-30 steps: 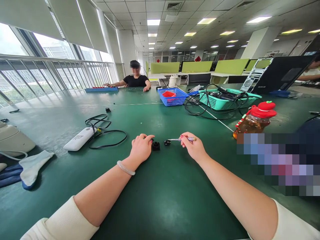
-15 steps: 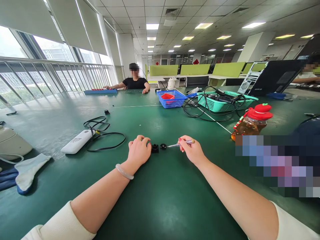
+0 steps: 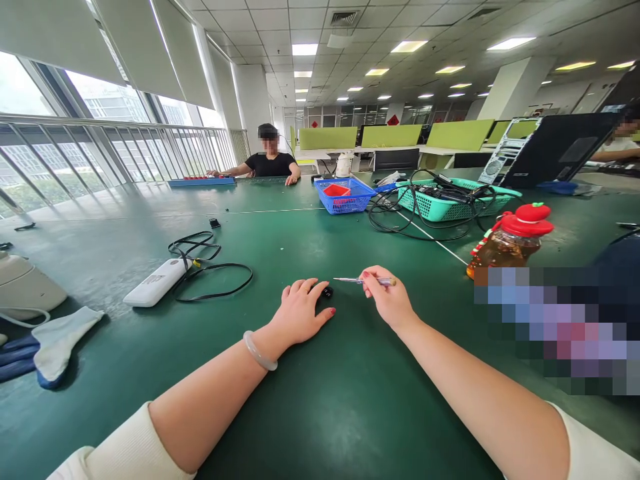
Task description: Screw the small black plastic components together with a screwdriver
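My left hand (image 3: pixel 304 311) lies palm down on the green tabletop (image 3: pixel 330 413), fingers spread and thumb apart. It covers the spot where a small square black part stood, which is now hidden. Beside its index finger a small round black piece (image 3: pixel 327 292) shows, partly covered. To the right, my right hand (image 3: pixel 387 300) is closed around the handle of a slim screwdriver (image 3: pixel 350 280) with a clear handle. The metal shaft points left, its tip just above and behind the round piece, apart from it.
A white power bank (image 3: pixel 157 283) with a black cable (image 3: pixel 215 269) lies at left, near a glove (image 3: pixel 67 340). A blue basket (image 3: pixel 345 203), a green basket (image 3: pixel 435 207) with cables and a red-lidded bottle (image 3: pixel 513 243) stand right and behind. A person (image 3: pixel 270 163) sits across the table.
My left hand has moved right, spreading its fingers over the square black part and up to the round piece. The screwdriver tip has lifted away from the round piece.
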The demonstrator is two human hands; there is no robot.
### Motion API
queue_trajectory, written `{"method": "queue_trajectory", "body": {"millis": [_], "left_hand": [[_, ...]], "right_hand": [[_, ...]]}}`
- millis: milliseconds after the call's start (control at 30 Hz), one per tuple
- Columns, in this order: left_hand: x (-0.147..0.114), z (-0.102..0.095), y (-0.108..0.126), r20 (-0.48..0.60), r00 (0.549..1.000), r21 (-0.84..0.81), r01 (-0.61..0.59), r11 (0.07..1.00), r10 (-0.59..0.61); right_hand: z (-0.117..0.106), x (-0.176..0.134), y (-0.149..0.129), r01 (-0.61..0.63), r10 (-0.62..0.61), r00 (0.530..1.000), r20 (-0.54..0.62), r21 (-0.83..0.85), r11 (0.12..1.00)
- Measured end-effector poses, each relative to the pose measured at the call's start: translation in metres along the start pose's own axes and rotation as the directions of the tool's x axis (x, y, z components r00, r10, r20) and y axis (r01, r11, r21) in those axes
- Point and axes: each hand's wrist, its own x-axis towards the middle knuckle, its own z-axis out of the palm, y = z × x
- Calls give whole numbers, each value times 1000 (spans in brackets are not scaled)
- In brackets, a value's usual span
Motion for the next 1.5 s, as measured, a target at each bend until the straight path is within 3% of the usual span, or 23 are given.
{"method": "queue_trajectory", "body": {"millis": [167,367,600,800,867,967,1100,1200,1267,1367,1433,1500], "left_hand": [[-1,-4,-3,6,1000,-43,-13,999,13],[-2,-3,-3,-14,1000,-122,-14,992,13],[-7,-9,6,71,996,-68,-45,997,50],[-36,-24,1,130,976,-115,-158,981,172],[-52,-33,-14,138,979,-99,-136,986,149],[-75,-52,-58,139,987,-51,-77,996,83],[-102,-81,-131,56,992,4,111,994,-111],[-117,-102,-167,-36,972,-93,228,969,-232],[-122,-112,-176,-124,942,-201,284,938,-312],[-125,-122,-178,-221,857,-325,386,864,-466],[-126,-123,-179,-244,803,-369,442,818,-544],[-127,-121,-181,-233,793,-379,458,804,-563]], "right_hand": [[5,-2,-1,7,11,989,149,-121,993],[3,-3,-6,7,-7,979,202,0,1000],[-3,5,4,-30,37,998,-52,137,990],[-6,8,10,-42,60,993,-98,174,984],[-5,7,9,-56,69,995,-74,172,984],[-3,6,8,-65,71,997,-29,151,986],[-2,4,5,-70,69,998,5,120,990],[-1,3,4,-78,76,997,25,102,992],[-1,2,4,-77,75,997,27,95,992],[-1,2,3,-83,83,997,3,99,992],[-2,2,3,-89,91,996,-15,103,991],[-2,2,2,-91,94,995,-26,99,991]]}}
